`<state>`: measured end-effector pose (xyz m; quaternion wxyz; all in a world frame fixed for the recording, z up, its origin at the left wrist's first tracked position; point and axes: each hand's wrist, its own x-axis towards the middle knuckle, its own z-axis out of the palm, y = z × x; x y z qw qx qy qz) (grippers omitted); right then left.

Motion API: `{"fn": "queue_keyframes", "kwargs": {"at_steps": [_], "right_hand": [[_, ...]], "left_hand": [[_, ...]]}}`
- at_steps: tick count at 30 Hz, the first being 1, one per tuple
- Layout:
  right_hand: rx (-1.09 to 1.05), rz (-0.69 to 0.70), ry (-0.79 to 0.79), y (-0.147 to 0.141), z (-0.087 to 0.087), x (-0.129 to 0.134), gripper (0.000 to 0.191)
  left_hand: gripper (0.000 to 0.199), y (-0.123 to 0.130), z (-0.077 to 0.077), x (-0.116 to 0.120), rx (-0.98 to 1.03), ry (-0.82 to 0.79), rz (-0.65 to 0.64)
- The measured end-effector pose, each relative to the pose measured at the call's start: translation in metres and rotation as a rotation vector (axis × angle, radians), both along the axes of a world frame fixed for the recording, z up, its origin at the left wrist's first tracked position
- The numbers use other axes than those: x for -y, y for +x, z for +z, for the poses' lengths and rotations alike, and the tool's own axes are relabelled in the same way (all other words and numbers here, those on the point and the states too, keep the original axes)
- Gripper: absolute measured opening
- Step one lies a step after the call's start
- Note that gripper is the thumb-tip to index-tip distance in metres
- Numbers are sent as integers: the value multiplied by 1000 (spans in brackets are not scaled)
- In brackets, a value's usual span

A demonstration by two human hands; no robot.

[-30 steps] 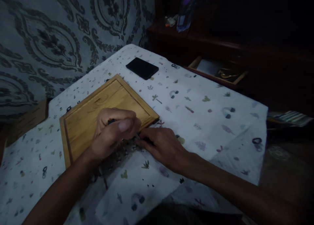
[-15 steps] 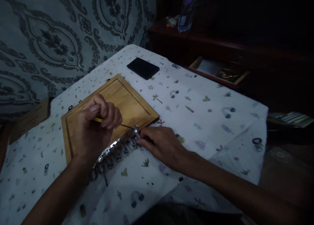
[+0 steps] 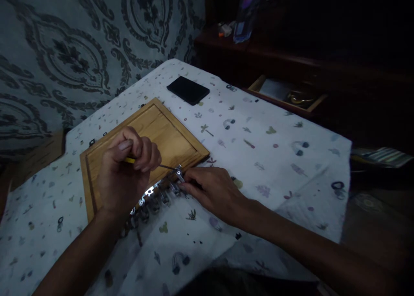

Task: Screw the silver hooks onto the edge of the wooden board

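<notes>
My left hand point(image 3: 127, 171) is closed around the yellow handle of a screwdriver point(image 3: 169, 167), above the wooden board. The thin shaft points right, and its tip meets a small metal piece at the right end of a row of shiny metal hooks point(image 3: 164, 195). This row runs along the near edge of the wooden board point(image 3: 171, 132), partly hidden behind my left hand and wrist. With thumb and fingers closed, my right hand point(image 3: 216, 192) pinches the right end of the hook row, close to the screwdriver tip.
A black phone point(image 3: 188, 90) lies on the patterned white tablecloth point(image 3: 258, 158) behind the board. Beyond the table, an open drawer point(image 3: 287, 93) juts from a dark cabinet, with a clear bottle point(image 3: 243, 29) on top. Brown cardboard point(image 3: 39, 158) rests at the left.
My left hand has turned very slightly with the screwdriver, while the tip stays at the same metal piece. The right hand holds its place.
</notes>
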<state>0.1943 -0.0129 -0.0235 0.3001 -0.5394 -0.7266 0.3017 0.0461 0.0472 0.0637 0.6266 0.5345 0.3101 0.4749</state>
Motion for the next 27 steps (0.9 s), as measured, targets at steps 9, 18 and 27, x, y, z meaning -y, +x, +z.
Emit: {"fn": "queue_keyframes", "kwargs": {"at_steps": [9,18,27], "right_hand": [[13,0,-64,0,4,-1,17],[6,1,-83,0,9,-3,18],[-14,1,-101,0,7,-2,17]], "left_hand": [[24,9,4,4,-89,47,-23],[19,12,-2,5,-102,102,-232],[4,13,2,10,-171,103,-43]]}}
